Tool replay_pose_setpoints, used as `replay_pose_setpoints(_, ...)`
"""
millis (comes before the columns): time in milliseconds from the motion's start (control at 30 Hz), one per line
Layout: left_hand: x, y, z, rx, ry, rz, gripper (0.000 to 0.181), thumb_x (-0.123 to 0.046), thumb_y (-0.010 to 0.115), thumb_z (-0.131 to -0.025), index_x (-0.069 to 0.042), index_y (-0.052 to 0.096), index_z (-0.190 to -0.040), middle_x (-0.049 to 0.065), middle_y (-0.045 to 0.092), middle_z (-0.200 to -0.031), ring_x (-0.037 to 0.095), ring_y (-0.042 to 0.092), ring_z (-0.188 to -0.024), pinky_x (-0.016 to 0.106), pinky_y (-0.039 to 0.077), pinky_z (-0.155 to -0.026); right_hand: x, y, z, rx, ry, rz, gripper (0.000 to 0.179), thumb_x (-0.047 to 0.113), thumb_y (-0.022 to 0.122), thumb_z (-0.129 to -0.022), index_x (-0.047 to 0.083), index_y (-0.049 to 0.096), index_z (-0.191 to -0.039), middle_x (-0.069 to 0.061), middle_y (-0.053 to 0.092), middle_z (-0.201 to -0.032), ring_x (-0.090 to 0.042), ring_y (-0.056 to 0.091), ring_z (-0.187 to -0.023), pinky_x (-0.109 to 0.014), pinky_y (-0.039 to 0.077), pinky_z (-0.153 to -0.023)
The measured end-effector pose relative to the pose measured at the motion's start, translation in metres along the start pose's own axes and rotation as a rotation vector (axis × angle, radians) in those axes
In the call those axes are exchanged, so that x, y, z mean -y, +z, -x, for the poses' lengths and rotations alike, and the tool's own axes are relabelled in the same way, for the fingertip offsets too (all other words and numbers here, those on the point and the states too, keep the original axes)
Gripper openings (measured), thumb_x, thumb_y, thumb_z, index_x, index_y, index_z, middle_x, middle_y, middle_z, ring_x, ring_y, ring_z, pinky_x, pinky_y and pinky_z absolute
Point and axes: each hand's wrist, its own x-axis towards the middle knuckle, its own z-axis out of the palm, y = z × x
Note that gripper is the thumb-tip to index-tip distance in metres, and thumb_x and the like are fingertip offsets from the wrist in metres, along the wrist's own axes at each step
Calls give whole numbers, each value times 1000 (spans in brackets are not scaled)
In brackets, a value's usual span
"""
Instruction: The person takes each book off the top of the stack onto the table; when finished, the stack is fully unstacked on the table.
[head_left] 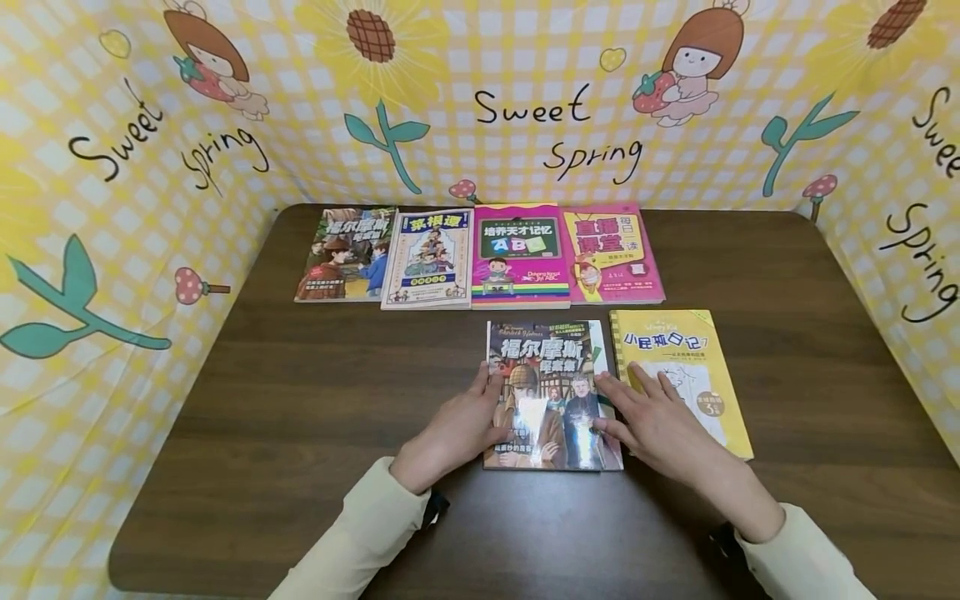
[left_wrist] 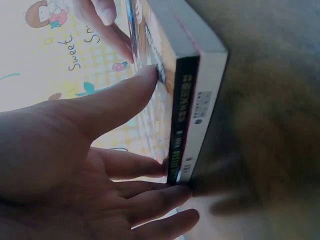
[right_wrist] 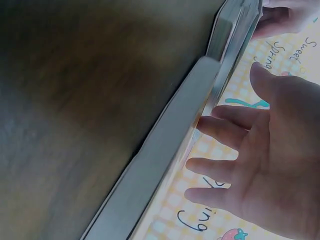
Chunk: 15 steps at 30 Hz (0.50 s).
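Observation:
A dark-covered book (head_left: 540, 392) with a detective in a brown cap lies on top of another book (head_left: 611, 442), whose pale right edge sticks out from under it. My left hand (head_left: 453, 429) is at the left side of this pair. In the left wrist view its thumb rests on the upper cover and its straight fingers touch the two spines (left_wrist: 186, 120). Over the right edge is my right hand (head_left: 667, 425), fingers extended, partly covering a yellow book (head_left: 720, 375). The right wrist view shows that palm with spread fingers (right_wrist: 210, 167) above the books.
Along the far edge lie several books in a row: a detective one (head_left: 348, 250), a white and blue one (head_left: 427, 258), a magenta one (head_left: 520, 254) and a pink and yellow one (head_left: 615, 254). All lie on a dark wooden table (head_left: 262, 400), with a yellow checked cloth (head_left: 517, 50) around it.

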Motion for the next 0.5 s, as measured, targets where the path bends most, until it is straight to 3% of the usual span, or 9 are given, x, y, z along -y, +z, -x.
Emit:
replay_pose_setpoints(100,1,0,-6,11,5,62,85,-29,74,-86,4,27,-149,30,15,-154,31,67,-79,39,53,-65,-2,0,-3,-8,12,3,63,46,53,-97,7,44,-145,-14,47,-144,-41,26,-140,-65,19,-108)
replay_pose_setpoints(233,2,-1,-9,38,-7,150,89,-25,75,-86,2,21,-151,28,8,-156,17,52,-49,29,41,-47,-3,0,-7,-16,19,13,61,45,53,-97,7,45,-144,-14,46,-145,-39,27,-140,-64,20,-108)
replay_pose_setpoints(367,2,-2,-10,42,-23,196,92,-24,75,-85,-3,17,-154,25,6,-157,30,66,-79,34,49,-61,-3,0,-10,-21,25,30,58,42,52,-98,6,46,-143,-14,46,-145,-41,28,-139,-64,21,-108)
replay_pose_setpoints(433,2,-2,-10,40,-25,216,92,-23,75,-85,-6,16,-154,24,5,-157,36,63,-100,37,50,-70,-3,1,-10,-24,28,34,58,41,52,-98,6,46,-143,-14,45,-146,-41,27,-139,-64,22,-108)
replay_pose_setpoints(500,2,-1,-10,42,-27,244,93,-22,75,-86,-8,15,-155,24,4,-158,38,60,-108,39,50,-72,-3,1,-10,-26,33,32,58,41,53,-98,6,46,-143,-14,45,-146,-42,27,-139,-63,21,-108)
